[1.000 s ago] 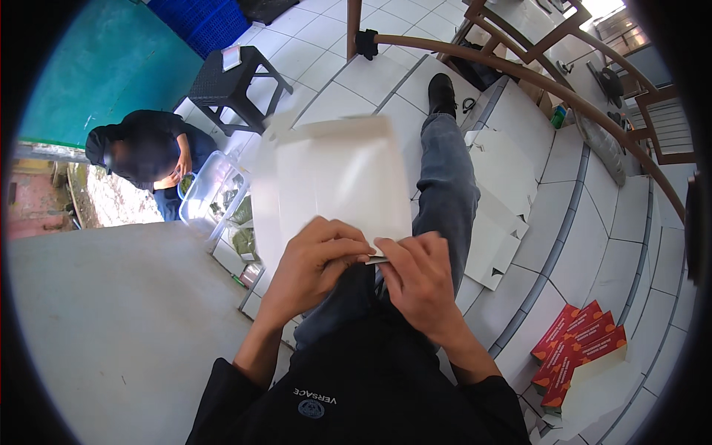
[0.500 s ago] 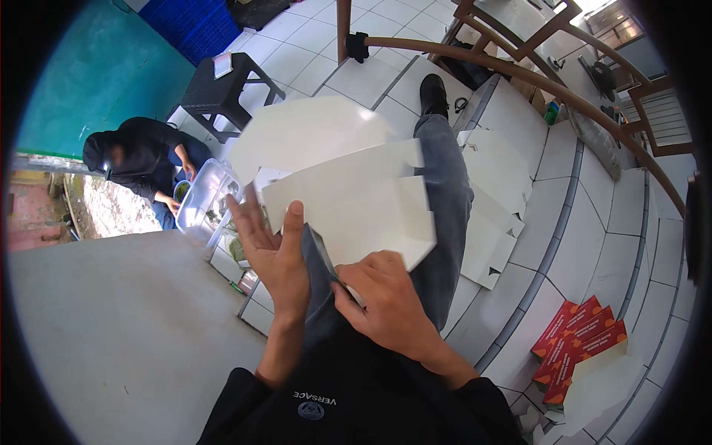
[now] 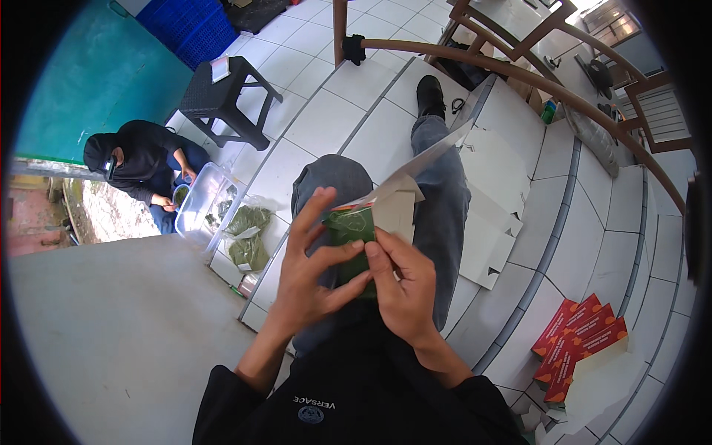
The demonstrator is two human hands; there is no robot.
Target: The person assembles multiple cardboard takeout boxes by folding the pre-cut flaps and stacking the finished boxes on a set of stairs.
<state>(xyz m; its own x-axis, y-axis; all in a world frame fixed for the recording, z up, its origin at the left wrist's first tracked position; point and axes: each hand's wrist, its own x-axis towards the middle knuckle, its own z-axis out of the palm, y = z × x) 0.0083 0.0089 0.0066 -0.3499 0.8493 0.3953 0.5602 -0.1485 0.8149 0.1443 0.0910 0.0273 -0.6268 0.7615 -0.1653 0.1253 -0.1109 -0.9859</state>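
Observation:
A partly folded cardboard box [image 3: 347,231] is in front of me, its green printed side facing up and its white inner side stretching up to the right as a thin slanted panel. My left hand [image 3: 308,278] grips the green panel from the left with thumb and forefinger, the other fingers raised along its edge. On the right side, my right hand [image 3: 404,285] pinches the panel's edge between thumb and fingers. The box is above my lap, and its lower end is partly hidden by my fingers.
Flat white cardboard blanks [image 3: 500,193] lie on the tiled step to the right. Several red boxes [image 3: 578,352] are stacked lower right. On the left, a person [image 3: 141,163] crouches by a clear plastic tub [image 3: 204,204], near a bag of green leaves [image 3: 248,237] and a black stool [image 3: 222,96].
The box has turned from its broad white side to show its green side. My left hand has gone from flat beside it to gripping it; my right hand has shifted slightly upward.

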